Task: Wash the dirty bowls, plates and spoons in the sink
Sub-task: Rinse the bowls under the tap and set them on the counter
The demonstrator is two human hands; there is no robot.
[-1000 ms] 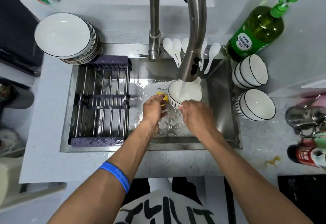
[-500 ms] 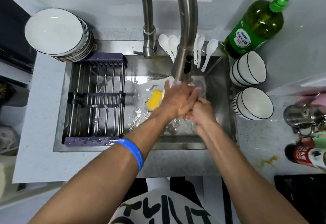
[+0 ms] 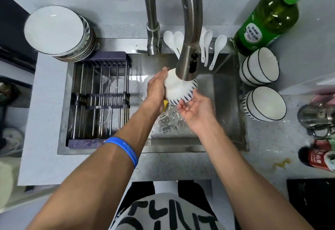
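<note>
White bowl (image 3: 178,89) between left hand (image 3: 155,92) and right hand (image 3: 196,109)

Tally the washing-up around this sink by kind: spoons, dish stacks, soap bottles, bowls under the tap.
White spoons: 5 visible
Dish stacks: 3
Green soap bottle: 1
Bowl under the tap: 1
Total: 10
</note>
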